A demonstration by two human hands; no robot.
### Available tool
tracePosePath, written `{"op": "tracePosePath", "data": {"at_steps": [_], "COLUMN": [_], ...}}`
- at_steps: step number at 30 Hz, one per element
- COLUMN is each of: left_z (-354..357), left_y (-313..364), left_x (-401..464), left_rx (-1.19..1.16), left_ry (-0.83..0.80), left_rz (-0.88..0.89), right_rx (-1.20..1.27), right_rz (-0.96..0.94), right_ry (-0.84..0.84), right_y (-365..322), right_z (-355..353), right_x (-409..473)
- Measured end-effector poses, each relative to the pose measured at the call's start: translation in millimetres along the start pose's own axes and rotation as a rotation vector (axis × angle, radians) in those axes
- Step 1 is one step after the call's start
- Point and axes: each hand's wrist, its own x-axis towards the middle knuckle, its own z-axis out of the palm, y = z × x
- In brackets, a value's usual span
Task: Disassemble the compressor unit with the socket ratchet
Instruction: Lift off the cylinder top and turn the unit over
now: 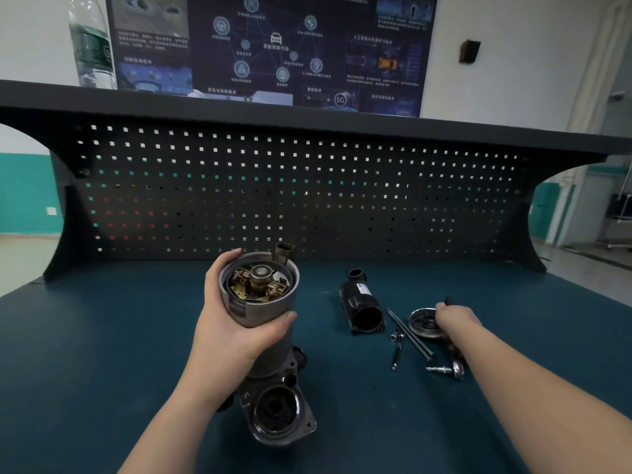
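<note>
The compressor unit stands upright on the blue bench, a grey metal cylinder on a dark cast base. Its top is uncovered, showing brass brush parts inside. My left hand grips the cylinder's upper part. To the right, my right hand is curled round the handle of the socket ratchet, whose head with a socket lies on the bench below my wrist. A round metal end cap lies next to my right hand.
A black plastic housing lies between the hands. Two long bolts and a small extension bar lie beside it. A dark pegboard backs the bench, and a water bottle stands on the shelf above.
</note>
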Motion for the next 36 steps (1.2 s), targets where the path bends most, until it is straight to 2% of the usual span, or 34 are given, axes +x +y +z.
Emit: {"op": "tracePosePath", "data": {"at_steps": [4, 8, 10, 12, 15, 21, 22, 24, 26, 27, 28, 29, 30, 31, 33, 36], "left_z": [0.0, -0.9, -1.7, -3.8, -7.5, -10.3, -10.0, -7.0, 0.3, 4.6, 8.2, 10.9, 12.3, 12.6, 11.2, 9.6], "left_y": [0.9, 1.3, 2.8, 6.1, 10.3, 34.6, 43.8, 58.5, 65.4, 67.0, 67.2, 66.5, 65.3, 64.1, 61.6, 58.8], "left_x": [0.1, 0.0, -0.2, 0.3, 2.0, 6.8, 10.9, 22.5, 35.6, 41.4, 46.0, 50.0, 53.1, 55.0, 55.5, 57.0], "left_rx": [-0.008, -0.012, 0.002, 0.037, 0.121, 0.241, 0.297, 0.573, 0.926, 1.042, 1.103, 1.129, 1.136, 1.133, 1.106, 1.063], "left_ry": [-0.003, -0.007, -0.009, -0.012, -0.016, -0.030, -0.054, -0.147, -0.263, -0.315, -0.359, -0.388, -0.401, -0.401, -0.375, -0.363], "left_rz": [-0.007, -0.009, -0.017, -0.029, -0.036, -0.034, -0.023, 0.018, 0.029, 0.007, -0.024, -0.049, -0.059, -0.053, -0.025, -0.003], "right_rx": [-0.312, -0.182, -0.217, -0.352, -0.500, -0.588, -0.608, -0.643, -0.456, -0.210, 0.088, 0.283, 0.350, 0.339, 0.287, 0.244], "right_rz": [-0.035, -0.304, -0.448, -0.539, -0.599, -0.634, -0.634, -0.671, -0.704, -0.651, -0.483, -0.254, -0.071, 0.030, 0.075, 0.070], "right_ry": [0.147, 0.224, 0.222, 0.180, 0.134, 0.105, 0.113, 0.189, 0.209, 0.067, -0.192, -0.529, -0.815, -1.004, -1.138, -1.145], "right_y": [6.3, 13.2, 17.8, 24.7, 39.8, 48.9, 47.3, 42.1, 35.8, 31.9, 26.8, 24.1, 23.9, 24.9, 27.5, 28.0], "right_z": [-2.2, -11.0, -13.3, -6.9, 12.8, 31.1, 30.3, 24.6, 22.4, 23.0, 25.4, 28.2, 31.6, 36.7, 45.6, 53.3], "right_x": [-12.0, -31.9, -50.5, -67.9, -81.9, -84.9, -87.5, -103.4, -130.3, -144.5, -160.0, -177.0, -194.3, -206.6, -218.9, -223.1]}}
